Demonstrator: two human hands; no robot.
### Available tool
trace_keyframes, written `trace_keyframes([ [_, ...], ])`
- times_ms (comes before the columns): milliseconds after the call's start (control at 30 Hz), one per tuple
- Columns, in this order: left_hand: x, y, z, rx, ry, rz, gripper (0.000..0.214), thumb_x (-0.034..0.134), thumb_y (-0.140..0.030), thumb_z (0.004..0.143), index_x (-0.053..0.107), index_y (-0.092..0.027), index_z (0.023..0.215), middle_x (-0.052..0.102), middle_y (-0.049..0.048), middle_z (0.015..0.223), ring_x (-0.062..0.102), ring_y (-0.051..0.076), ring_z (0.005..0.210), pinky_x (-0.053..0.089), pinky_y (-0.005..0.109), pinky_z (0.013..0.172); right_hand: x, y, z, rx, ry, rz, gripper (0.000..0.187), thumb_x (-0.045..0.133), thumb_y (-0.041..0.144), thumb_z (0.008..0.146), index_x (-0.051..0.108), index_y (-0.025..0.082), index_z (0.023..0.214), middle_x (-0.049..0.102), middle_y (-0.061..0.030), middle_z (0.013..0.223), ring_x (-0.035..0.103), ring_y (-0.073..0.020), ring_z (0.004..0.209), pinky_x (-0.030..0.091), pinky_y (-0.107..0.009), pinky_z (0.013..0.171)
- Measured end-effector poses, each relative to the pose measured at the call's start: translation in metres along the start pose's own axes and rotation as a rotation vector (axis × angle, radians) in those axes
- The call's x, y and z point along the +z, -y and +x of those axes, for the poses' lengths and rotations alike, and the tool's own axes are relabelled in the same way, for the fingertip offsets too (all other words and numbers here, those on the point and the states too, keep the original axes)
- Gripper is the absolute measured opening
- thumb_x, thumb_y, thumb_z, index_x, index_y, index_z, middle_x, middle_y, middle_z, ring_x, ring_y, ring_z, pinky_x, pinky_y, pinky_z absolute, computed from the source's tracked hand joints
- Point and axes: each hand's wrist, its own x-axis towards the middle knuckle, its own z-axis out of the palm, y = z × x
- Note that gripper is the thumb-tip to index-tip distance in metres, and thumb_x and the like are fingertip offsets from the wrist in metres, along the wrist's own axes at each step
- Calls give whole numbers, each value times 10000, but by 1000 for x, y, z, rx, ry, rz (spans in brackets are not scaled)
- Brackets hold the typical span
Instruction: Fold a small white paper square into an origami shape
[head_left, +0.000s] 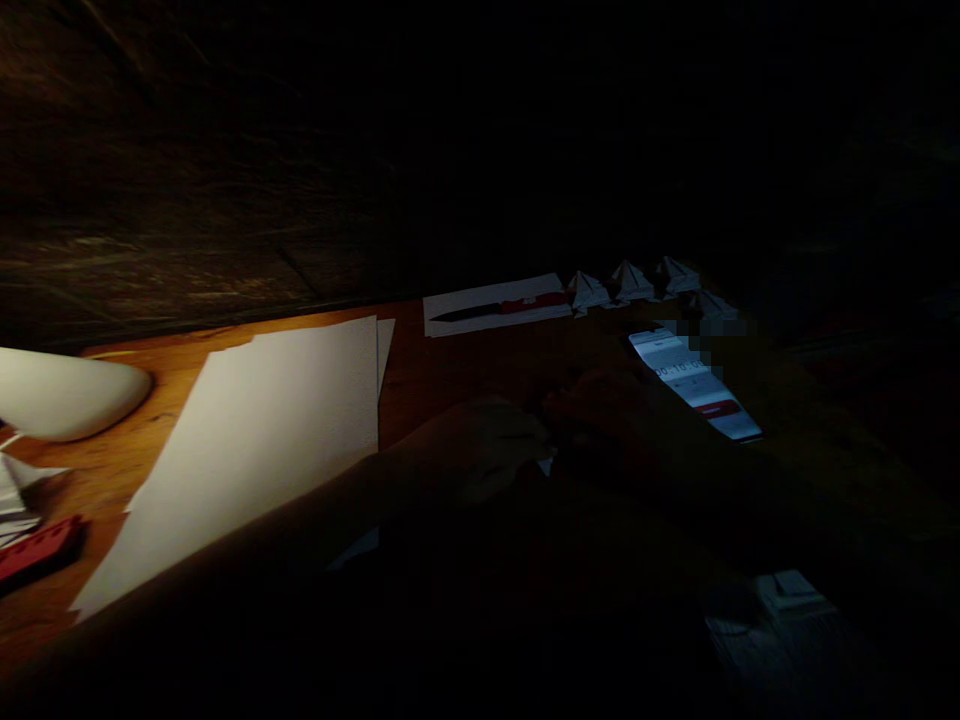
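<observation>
Apparently shaping small white paper (547, 466) between left hand (495, 440) and right hand (604, 405), short of the far edge of the tabletop (450, 370), with finger spread and grip too dark to tell, likely calling for steady pinching.

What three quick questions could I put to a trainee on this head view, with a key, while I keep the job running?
1. Multiple choice: how many pointed folded-paper pieces are grouped by the handle end of the red-handled knife? A) two; B) four; C) seven.
2. True or false: in the picture, the lit phone lies to the right of the large white sheets.
3. Short answer: what pale thing shows between the left hand and the right hand?

Key:
1. B.
2. True.
3. A small white piece, possibly paper; it is too dark to tell either hand's grip.
</observation>
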Motion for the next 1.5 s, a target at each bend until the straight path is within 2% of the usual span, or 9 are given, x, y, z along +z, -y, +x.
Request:
trace_keyframes([
  [200, 1, 3, -1, 14, -19, -44, 391, 518, -102, 930, 608, -197, 1298, 689, 68, 1272, 614, 202, 1199, 520, 397, 1026, 6, -8, -3, 52, 3, 26, 399, 555, 309, 965, 613, 293, 1360, 686, -87, 1200, 595, -259, 1090, 424, -410, 912],
  [333, -2, 1, -1, -7, 0, -28, 337, 531, -120, 940, 625, -176, 1259, 685, 73, 1277, 605, 211, 1209, 510, 392, 1036, 0, -1, -2, 127, -23, 40, 367, 512, 351, 999, 633, 279, 1337, 667, -101, 1189, 590, -253, 1068, 444, -396, 904],
  [500, -1, 2, -2, 2, 1, -35, 350, 529, -103, 934, 612, -195, 1261, 672, 50, 1311, 599, 214, 1219, 494, 404, 1056, -4, 0, -2, 120, 4, 44, 379, 486, 373, 1010, 620, 277, 1350, 653, -106, 1210, 584, -255, 1074, 457, -403, 900],
  [700, -3, 0, -2, -11, -2, -45, 336, 526, -120, 948, 611, -188, 1266, 673, 70, 1299, 602, 223, 1215, 502, 417, 1046, -2, 0, -4, 112, 1, 56, 384, 510, 329, 997, 609, 266, 1363, 648, -111, 1230, 576, -254, 1094, 476, -390, 896],
  [933, -6, 0, -3, -37, 5, -47, 254, 518, -173, 972, 637, -200, 1196, 674, 86, 1261, 626, 227, 1156, 535, 406, 974, 0, -1, -6, 141, 5, 59, 413, 551, 290, 970, 597, 284, 1380, 610, -109, 1283, 554, -265, 1163, 467, -407, 949],
  [1133, -9, 1, -3, 21, -19, -27, 194, 555, -181, 949, 668, -180, 1107, 688, 98, 1257, 624, 244, 1181, 533, 416, 990, -1, 0, -8, 138, 0, 57, 436, 568, 293, 955, 590, 279, 1390, 612, -115, 1275, 572, -263, 1121, 471, -400, 914],
  [1300, -13, 3, -4, 25, -8, -66, 269, 561, -156, 937, 667, -207, 1178, 673, 81, 1320, 609, 237, 1245, 507, 432, 1052, -4, 1, -6, 143, 6, 61, 407, 551, 296, 966, 613, 273, 1367, 629, -117, 1248, 573, -262, 1106, 467, -384, 889],
  [1500, -17, 7, -11, 21, 61, -94, 422, 545, -144, 933, 589, -238, 1342, 587, 81, 1434, 550, 245, 1341, 418, 489, 1152, -2, 0, -7, 154, 1, 2, 379, 577, 392, 962, 644, 351, 1333, 615, -106, 1271, 574, -273, 1091, 452, -396, 882],
])
